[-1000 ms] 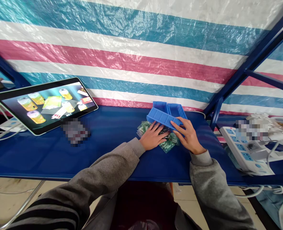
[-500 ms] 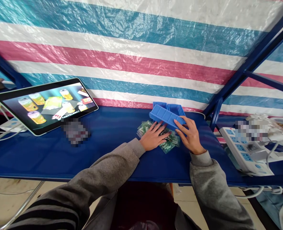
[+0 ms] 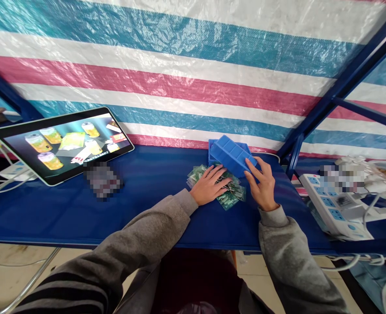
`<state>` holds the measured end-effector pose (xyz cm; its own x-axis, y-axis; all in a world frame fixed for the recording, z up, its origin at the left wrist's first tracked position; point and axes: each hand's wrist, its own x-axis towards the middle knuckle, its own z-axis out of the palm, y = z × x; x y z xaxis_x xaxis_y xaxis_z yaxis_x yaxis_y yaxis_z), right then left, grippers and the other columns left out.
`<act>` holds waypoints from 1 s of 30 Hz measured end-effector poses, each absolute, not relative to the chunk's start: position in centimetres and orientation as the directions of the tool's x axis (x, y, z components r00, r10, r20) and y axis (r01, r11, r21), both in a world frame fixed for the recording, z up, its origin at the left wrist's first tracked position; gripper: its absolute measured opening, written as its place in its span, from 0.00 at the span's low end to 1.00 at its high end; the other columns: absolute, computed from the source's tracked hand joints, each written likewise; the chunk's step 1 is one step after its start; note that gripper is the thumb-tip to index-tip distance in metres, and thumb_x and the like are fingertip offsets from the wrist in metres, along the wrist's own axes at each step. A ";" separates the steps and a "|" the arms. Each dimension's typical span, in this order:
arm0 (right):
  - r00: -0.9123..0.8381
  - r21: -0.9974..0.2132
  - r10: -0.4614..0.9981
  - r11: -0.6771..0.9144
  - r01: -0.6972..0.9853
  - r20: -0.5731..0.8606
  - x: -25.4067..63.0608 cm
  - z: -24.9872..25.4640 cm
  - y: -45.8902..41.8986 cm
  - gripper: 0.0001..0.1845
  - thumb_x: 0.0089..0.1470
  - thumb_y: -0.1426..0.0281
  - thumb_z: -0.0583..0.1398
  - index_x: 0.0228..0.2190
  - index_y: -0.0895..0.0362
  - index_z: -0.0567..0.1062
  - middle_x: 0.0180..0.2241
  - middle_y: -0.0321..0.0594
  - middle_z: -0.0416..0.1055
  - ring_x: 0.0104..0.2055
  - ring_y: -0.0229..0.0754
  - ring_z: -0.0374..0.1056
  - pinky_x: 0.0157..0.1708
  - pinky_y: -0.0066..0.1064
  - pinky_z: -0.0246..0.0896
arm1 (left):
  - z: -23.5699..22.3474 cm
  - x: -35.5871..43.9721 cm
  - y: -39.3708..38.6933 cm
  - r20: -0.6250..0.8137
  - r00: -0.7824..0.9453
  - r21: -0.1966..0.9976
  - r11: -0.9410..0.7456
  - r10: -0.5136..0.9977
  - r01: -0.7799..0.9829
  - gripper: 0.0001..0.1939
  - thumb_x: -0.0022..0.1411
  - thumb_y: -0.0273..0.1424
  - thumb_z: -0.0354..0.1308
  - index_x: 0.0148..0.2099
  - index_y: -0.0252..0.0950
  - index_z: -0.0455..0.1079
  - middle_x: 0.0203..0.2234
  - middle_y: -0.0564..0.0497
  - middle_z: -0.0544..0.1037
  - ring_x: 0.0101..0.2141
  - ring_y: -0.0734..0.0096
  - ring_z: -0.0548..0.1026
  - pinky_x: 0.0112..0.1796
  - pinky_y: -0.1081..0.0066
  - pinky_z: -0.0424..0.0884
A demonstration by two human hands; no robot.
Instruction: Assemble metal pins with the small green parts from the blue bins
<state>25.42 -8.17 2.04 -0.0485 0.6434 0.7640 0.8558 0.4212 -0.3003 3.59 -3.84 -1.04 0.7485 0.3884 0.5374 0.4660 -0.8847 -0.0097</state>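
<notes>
My right hand point(image 3: 261, 182) grips the near right end of a blue plastic bin point(image 3: 234, 153), which is tilted with its ribbed side facing me. Behind and partly under it are other blue bins point(image 3: 211, 150) at the back of the table. A loose pile of green circuit boards and small metal-legged parts point(image 3: 229, 198) lies in front of the bins. Over the left part of this pile rests my left hand point(image 3: 208, 185), fingers spread and stretched out. What lies beneath its palm is hidden.
A tablet point(image 3: 65, 144) leans at the left, with a blurred dark object point(image 3: 103, 179) before it. White power strips point(image 3: 335, 205) with plugs and cables sit at the right. Blue metal frame bars point(image 3: 340, 83) and a striped sheet point(image 3: 193, 83) stand behind the blue table point(image 3: 140, 174).
The bin in my right hand has turned, its left end swinging up and away over the bins behind. My right hand has shifted slightly right. My left hand stays nearly still.
</notes>
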 end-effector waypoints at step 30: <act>0.219 -0.682 0.737 0.412 0.605 0.639 23.7 3.0 -4.3 0.27 0.65 0.55 0.45 0.48 0.56 0.77 0.50 0.49 0.68 0.48 0.47 0.70 0.38 0.38 0.75 | 3.4 -5.0 4.8 0.601 0.490 0.036 -0.634 0.631 0.772 0.14 0.60 0.20 0.48 0.38 0.35 0.74 0.32 0.44 0.78 0.39 0.58 0.74 0.45 0.56 0.64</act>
<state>23.74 -4.34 3.01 0.2188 0.7372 0.6393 0.6045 0.4119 -0.6819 -5.03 4.75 3.36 0.4904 0.6309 0.6012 0.7723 -0.6343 0.0356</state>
